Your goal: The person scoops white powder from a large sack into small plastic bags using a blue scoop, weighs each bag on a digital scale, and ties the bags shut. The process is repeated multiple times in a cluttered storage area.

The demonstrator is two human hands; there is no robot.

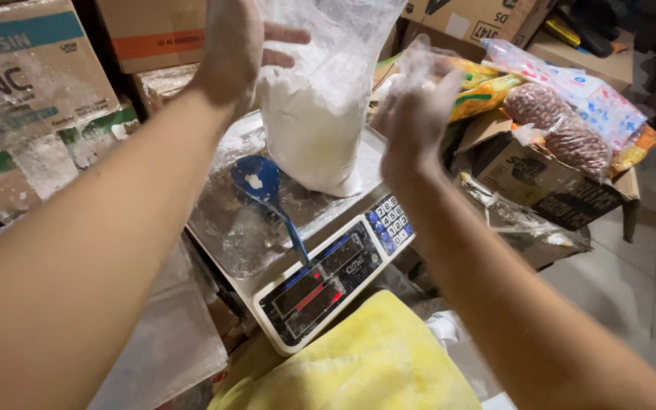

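Your left hand (231, 47) sits at 11 o'clock, fingers spread and loose against the left side of the bag (316, 106); you touch the thin plastic rather than pinch it, as far as the view shows. Your right hand (413, 114) is at 1 o'clock, dusted white and blurred, palm toward the bag's right side with the fingers open; you cannot tell whether it touches the plastic.

The bag stands upright at 12 o'clock on the scale (298, 228). It is clear, crinkled film, slack and empty near the top, packed below with fine white powder that bulges into a rounded block.

The scale's pan is flat, dull metal smeared with powder. On it, at 7 o'clock from the bag, lies a blue plastic spoon (266, 190), its round bowl holding a white speck, its thin handle running toward the dark front panel and keypad.

At 6 o'clock a soft yellow cloth (366, 364) lies below the scale. At 3 o'clock an open cardboard box (540, 182) carries a clear sack of brown peanuts (559, 125), lumpy and tight. Dusty cartons (32, 83) stack at 9 o'clock.
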